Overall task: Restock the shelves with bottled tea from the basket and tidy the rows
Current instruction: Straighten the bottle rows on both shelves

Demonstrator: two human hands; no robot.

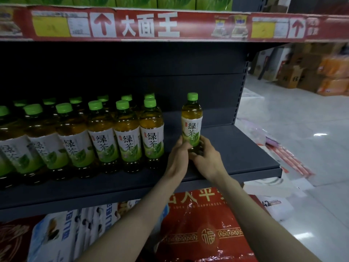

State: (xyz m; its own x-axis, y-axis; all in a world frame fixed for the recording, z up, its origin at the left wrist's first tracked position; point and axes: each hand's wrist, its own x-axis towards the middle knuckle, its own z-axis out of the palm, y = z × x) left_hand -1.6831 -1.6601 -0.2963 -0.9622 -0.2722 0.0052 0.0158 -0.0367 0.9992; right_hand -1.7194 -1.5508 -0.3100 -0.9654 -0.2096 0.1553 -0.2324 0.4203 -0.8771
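Before you runs the dark shelf [236, 148], bare on its right part. The stocked rows of tea bottles [105, 137] fill its left part, green caps up, labels facing you. Just right of them, apart from the last row, stands the single bottle [191, 120], upright. Your left hand [178, 154] and right hand [206, 157] both wrap its lower part, fingers [201, 146] curled closed around it from either side.
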